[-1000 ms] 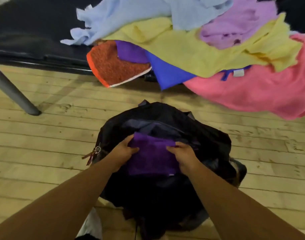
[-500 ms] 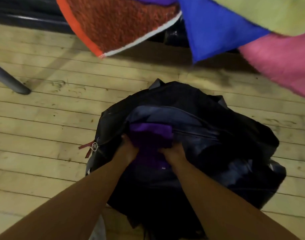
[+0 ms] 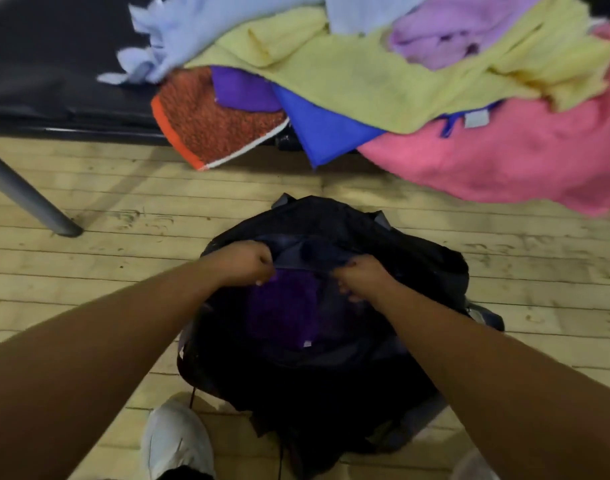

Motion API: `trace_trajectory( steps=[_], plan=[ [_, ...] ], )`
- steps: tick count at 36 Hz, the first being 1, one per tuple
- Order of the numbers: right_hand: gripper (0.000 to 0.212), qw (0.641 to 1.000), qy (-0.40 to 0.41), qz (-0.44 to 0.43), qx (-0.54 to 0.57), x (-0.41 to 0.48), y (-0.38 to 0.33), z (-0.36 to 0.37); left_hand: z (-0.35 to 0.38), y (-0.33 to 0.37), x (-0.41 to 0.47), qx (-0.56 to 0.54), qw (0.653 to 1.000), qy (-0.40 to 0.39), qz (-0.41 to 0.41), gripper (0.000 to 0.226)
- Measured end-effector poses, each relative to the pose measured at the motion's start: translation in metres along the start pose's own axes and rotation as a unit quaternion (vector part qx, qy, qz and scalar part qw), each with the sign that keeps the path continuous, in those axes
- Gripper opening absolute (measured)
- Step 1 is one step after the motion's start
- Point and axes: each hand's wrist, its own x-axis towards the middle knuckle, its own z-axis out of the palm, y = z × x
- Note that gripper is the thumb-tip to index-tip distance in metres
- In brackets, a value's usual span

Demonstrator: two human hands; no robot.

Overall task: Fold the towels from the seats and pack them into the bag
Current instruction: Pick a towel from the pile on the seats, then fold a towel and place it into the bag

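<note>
Risk at the bag mouth: the black bag (image 3: 393, 244) is soft and slumps on the plank floor (image 3: 106, 271). If either hand lets the rim go, I'd expect the opening to sag shut over the load, and the next towel would catch on it.
Risk to the fold: the purple towel (image 3: 283, 310) lies flat and folded inside the opening, just below the held rim. Tugging that rim across it could rumple the fold or drag a corner out.
Risk from the seat: the pile of towels (image 3: 348, 74) spills over the edge of the black seat (image 3: 54, 81), with the pink towel (image 3: 504, 157) hanging lowest. Pulling one out carelessly may bring others down onto the floor.
Left hand (image 3: 243, 263): fingers curled tight, pinching the bag's dark inner rim at the left of the opening.
Right hand (image 3: 362, 277): curled the same way, gripping that rim at the right. I can't tell whether any fingertip brushes the towel.
Left to do: the heap on the seat looks unfolded, so most of the job remains.
</note>
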Motion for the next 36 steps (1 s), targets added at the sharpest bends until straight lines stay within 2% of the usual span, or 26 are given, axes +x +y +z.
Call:
trace_trajectory(
  steps=[3,8,12,15,18,20,23,27,30,32,34,36],
  plan=[
    [0.010,0.999,-0.006,-0.049,-0.019,-0.026,-0.034,-0.037,-0.035,0.025,-0.018,-0.068,0.997,0.019,0.036,0.012],
    [0.007,0.993,-0.029,-0.115,-0.015,-0.085,-0.087,-0.098,-0.089,0.074,-0.047,-0.070,0.993,0.042,0.081,0.016],
    [0.006,0.981,-0.017,-0.178,-0.073,-0.121,-0.121,-0.142,-0.120,0.106,-0.063,-0.073,0.984,0.096,0.134,0.012],
    [0.007,0.967,0.047,-0.239,-0.075,-0.135,-0.144,-0.173,-0.134,0.125,-0.066,-0.109,0.958,0.194,0.183,0.012],
    [0.034,0.951,0.136,-0.272,-0.049,-0.132,-0.163,-0.194,-0.148,0.140,-0.057,-0.077,0.899,0.349,0.253,0.023],
    [0.046,0.924,0.218,-0.297,-0.101,-0.122,-0.172,-0.207,-0.157,0.150,-0.045,-0.046,0.875,0.391,0.281,0.032],
    [0.058,0.878,0.295,-0.315,-0.206,-0.099,-0.178,-0.221,-0.168,0.160,-0.021,0.005,0.869,0.415,0.268,0.043],
    [0.059,0.855,0.324,-0.310,-0.260,-0.071,-0.188,-0.229,-0.186,0.172,0.014,0.034,0.873,0.436,0.215,0.059],
    [0.061,0.844,0.330,-0.310,-0.287,-0.048,-0.199,-0.229,-0.193,0.177,0.038,0.085,0.899,0.395,0.167,0.071],
    [0.062,0.834,0.338,-0.302,-0.315,-0.034,-0.207,-0.226,-0.200,0.175,0.056,0.128,0.898,0.394,0.145,0.061],
    [0.063,0.809,0.357,-0.298,-0.360,-0.019,-0.216,-0.220,-0.210,0.171,0.073,0.160,0.879,0.422,0.152,0.041],
    [0.063,0.793,0.368,-0.300,-0.381,-0.010,-0.221,-0.212,-0.217,0.169,0.081,0.137,0.872,0.439,0.168,0.027]
  ],
)
